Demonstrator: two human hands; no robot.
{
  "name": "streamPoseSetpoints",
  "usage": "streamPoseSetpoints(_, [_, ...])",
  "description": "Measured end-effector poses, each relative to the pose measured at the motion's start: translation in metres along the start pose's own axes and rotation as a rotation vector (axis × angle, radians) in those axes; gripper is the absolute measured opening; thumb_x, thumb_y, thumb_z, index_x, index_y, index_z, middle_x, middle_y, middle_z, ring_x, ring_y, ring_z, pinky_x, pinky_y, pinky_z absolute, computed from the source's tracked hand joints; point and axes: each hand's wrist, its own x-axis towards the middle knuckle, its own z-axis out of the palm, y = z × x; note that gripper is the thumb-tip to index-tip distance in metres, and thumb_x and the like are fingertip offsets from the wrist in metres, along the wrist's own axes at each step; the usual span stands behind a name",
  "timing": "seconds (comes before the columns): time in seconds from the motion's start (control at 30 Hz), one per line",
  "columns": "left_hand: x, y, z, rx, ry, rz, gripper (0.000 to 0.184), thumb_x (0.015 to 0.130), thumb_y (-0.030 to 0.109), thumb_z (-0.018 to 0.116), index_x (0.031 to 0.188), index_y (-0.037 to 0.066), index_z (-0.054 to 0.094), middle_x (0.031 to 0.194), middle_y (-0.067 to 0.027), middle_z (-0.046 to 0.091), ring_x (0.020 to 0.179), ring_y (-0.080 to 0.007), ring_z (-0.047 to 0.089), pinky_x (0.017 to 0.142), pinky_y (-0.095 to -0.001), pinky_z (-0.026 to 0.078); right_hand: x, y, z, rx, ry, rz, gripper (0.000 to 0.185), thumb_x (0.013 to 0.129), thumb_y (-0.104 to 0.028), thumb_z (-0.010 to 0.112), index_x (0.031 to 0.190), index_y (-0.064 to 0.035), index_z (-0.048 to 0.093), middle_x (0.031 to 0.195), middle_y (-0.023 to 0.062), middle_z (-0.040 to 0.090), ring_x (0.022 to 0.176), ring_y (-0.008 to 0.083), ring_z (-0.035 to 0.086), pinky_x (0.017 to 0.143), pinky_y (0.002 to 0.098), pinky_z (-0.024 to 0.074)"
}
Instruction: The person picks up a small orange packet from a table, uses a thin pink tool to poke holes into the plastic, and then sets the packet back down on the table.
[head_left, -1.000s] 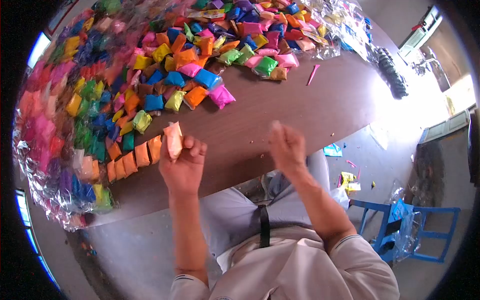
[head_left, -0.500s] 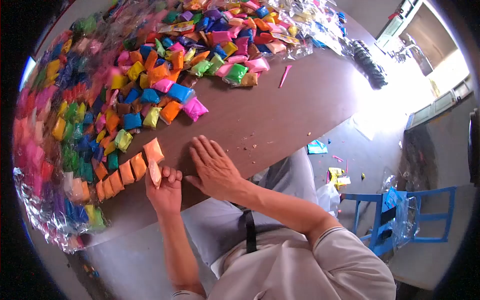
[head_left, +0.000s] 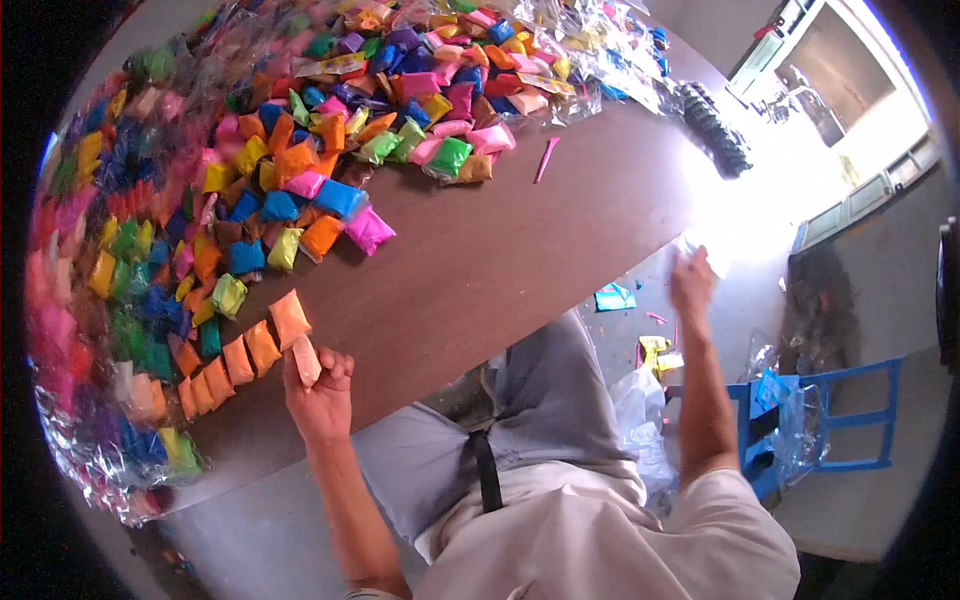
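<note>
My left hand [head_left: 322, 392] is at the near edge of the brown table, its fingers closed on a small pale peach packet [head_left: 306, 361]. Just beyond that packet lies an orange packet [head_left: 290, 318], and a row of similar orange packets [head_left: 238, 360] runs to the left. My right hand [head_left: 692, 285] is stretched far out to the right, by the table's right corner. Blur and glare hide its fingers, so I cannot make out whether it holds anything.
A large heap of colourful packets [head_left: 340, 200] covers the table's left and back. A pink stick [head_left: 546, 160] lies on the brown tabletop [head_left: 480, 250]. Beyond the right edge are a blue chair [head_left: 850, 420], a clear plastic bag [head_left: 640, 420] and litter on the floor, including a blue wrapper [head_left: 614, 297].
My right hand has left the tabletop, where it lay flat, and swung right to the table's corner. Crumbs once beside it no longer show. My left hand keeps the peach packet.
</note>
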Motion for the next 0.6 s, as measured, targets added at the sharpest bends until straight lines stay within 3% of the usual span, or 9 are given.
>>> streamPoseSetpoints(0.03, [-0.001,-0.001,0.0,0.018,0.004,-0.007,0.028,0.099,0.036,0.043,0.094,0.012,0.057,0.074,-0.0053,0.055,0.067,-0.016,0.048,0.072,-0.0345,0.039,0.012,0.111,-0.006,-0.526,-0.17,-0.339,0.022,0.087,-0.027,0.056,0.089,-0.0098,0.07,0.095,0.0182,0.065,0.093,0.0377,0.061,0.084,0.0469,0.0466])
streamPoseSetpoints(0.07, [-0.001,-0.001,0.002,0.036,0.007,-0.012,0.027,0.098,0.036,0.043,0.095,0.012,0.056,0.074,-0.0053,0.055,0.067,-0.0159,0.048,0.072,-0.0348,0.039,0.019,0.121,-0.033,-0.599,-0.331,0.234,0.028,0.09,-0.029,0.05,0.084,-0.0101,0.071,0.087,0.017,0.067,0.091,0.0369,0.063,0.082,0.0469,0.0485])
streamPoseSetpoints(0.13, [0.0,-0.003,0.009,0.102,-0.023,0.016,0.027,0.098,0.036,0.044,0.096,0.011,0.055,0.074,-0.0051,0.054,0.067,-0.0158,0.047,0.072,-0.0344,0.039,0.016,0.19,-0.047,-0.39,0.037,0.376,0.032,0.089,-0.028,0.047,0.08,-0.0027,0.065,0.091,0.0196,0.066,0.084,0.0357,0.061,0.074,0.0484,0.0449])
streamPoseSetpoints(0.17, [-0.002,-0.003,0.01,0.146,-0.031,0.023,0.027,0.098,0.036,0.045,0.097,0.011,0.055,0.074,-0.005,0.054,0.067,-0.0158,0.047,0.072,-0.0343,0.04,0.002,0.163,-0.072,-0.394,0.228,0.345,0.034,0.091,-0.028,0.046,0.084,-0.0019,0.066,0.088,0.0177,0.067,0.08,0.0324,0.063,0.073,0.0458,0.0453])
streamPoseSetpoints(0.23, [0.0,-0.003,0.01,0.122,-0.076,0.002,0.024,0.096,0.034,0.05,0.099,0.01,0.055,0.076,-0.0046,0.055,0.067,-0.0158,0.049,0.07,-0.0341,0.04,-0.011,0.118,-0.084,-0.178,0.046,0.325,0.034,0.093,-0.031,0.051,0.087,-0.0027,0.068,0.097,0.0174,0.067,0.093,0.0305,0.063,0.081,0.0415,0.0465])
streamPoseSetpoints(0.27, [0.0,-0.002,0.011,0.11,-0.1,-0.011,0.023,0.096,0.032,0.053,0.101,0.01,0.055,0.077,-0.0044,0.056,0.068,-0.0159,0.05,0.069,-0.0341,0.04,-0.027,0.075,-0.082,-0.158,0.247,-0.237,0.018,0.092,-0.017,0.054,0.09,-0.0041,0.066,0.094,0.0156,0.068,0.094,0.0352,0.063,0.084,0.0409,0.0484])
streamPoseSetpoints(0.33, [0.0,-0.001,0.015,0.131,-0.086,-0.018,0.023,0.095,0.033,0.054,0.1,0.01,0.055,0.077,-0.0042,0.056,0.068,-0.0156,0.05,0.069,-0.0341,0.041,-0.055,-0.011,-0.063,0.076,0.031,-0.367,0.034,0.084,-0.008,0.061,0.117,-0.0036,0.059,0.121,0.018,0.059,0.115,0.0355,0.053,0.1,0.0445,0.039])
streamPoseSetpoints(0.47, [0.001,-0.003,0.011,0.129,-0.025,-0.006,0.028,0.098,0.035,0.045,0.099,0.009,0.055,0.073,-0.0053,0.053,0.066,-0.0162,0.047,0.07,-0.0331,0.04,-0.128,-0.201,-0.063,0.272,-0.463,-0.715,0.072,0.084,-0.033,0.064,0.139,0.0031,0.034,0.147,0.0228,0.031,0.138,0.0399,0.025,0.112,0.0494,0.0208])
streamPoseSetpoints(0.6, [-0.002,-0.002,0.009,0.078,0.03,0.015,0.028,0.098,0.034,0.045,0.101,0.009,0.055,0.074,-0.0057,0.053,0.066,-0.0165,0.048,0.072,-0.0338,0.04,-0.175,-0.304,-0.046,0.432,-0.596,-0.891,0.078,0.086,-0.049,0.056,0.133,0.01,0.038,0.143,0.0261,0.034,0.138,0.0388,0.025,0.113,0.0466,0.0192])
